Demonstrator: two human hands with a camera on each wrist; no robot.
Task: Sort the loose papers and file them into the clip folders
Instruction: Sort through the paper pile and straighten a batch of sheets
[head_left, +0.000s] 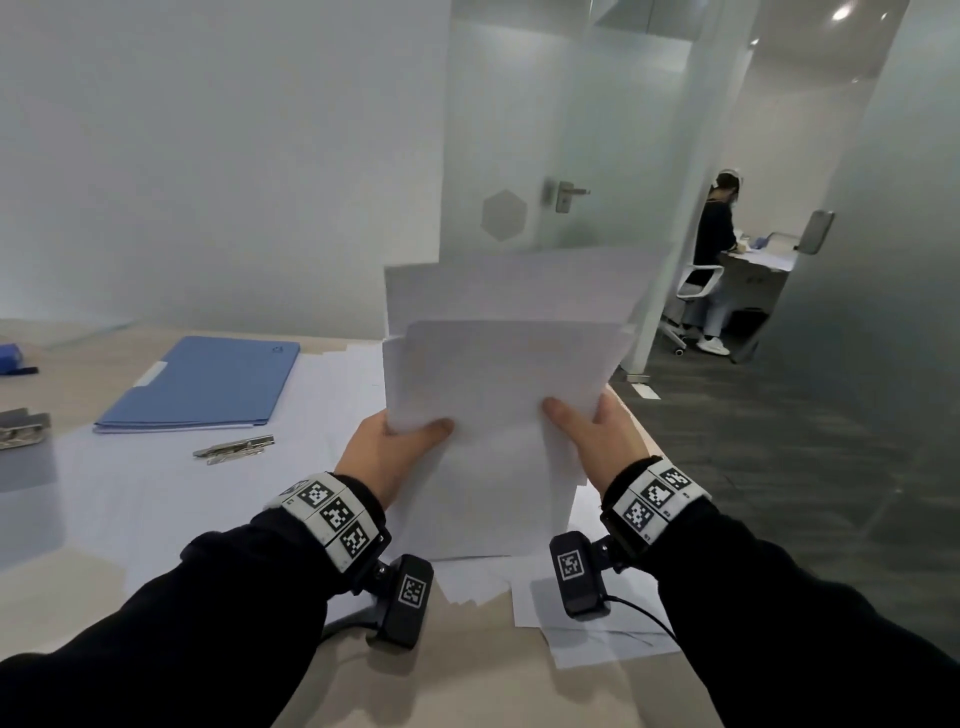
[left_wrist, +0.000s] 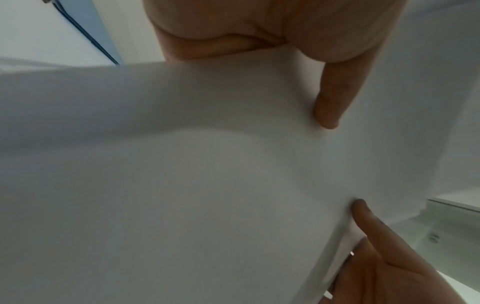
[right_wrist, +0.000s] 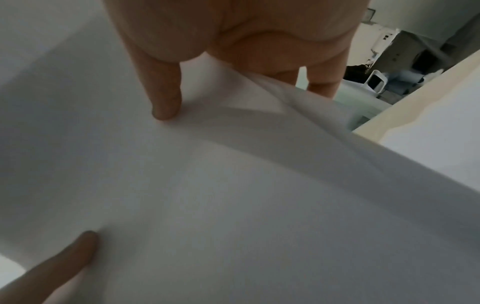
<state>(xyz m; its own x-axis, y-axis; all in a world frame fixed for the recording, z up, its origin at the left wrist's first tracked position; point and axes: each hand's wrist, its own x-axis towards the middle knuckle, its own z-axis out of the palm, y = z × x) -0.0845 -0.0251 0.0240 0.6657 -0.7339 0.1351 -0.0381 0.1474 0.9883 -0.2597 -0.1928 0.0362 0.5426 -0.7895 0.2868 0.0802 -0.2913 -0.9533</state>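
Note:
I hold an uneven stack of white papers (head_left: 501, 374) upright above the table, its sheets fanned out of line at the top. My left hand (head_left: 397, 441) pinches the stack's left edge, thumb on the front. My right hand (head_left: 587, 431) pinches the right edge the same way. The wrist views show the white papers (left_wrist: 207, 185) (right_wrist: 233, 195) filling the picture, with a thumb pressed on them in each. A closed blue clip folder (head_left: 200, 384) lies flat on the table to the left. More loose white sheets (head_left: 587, 608) lie on the table under the hands.
Metal clips (head_left: 234, 448) lie in front of the folder, and another metal clip piece (head_left: 23, 428) sits at the left edge. The table (head_left: 493, 691) ends to the right at dark carpet (head_left: 779, 467). A frosted glass door stands behind; a person sits at a far desk.

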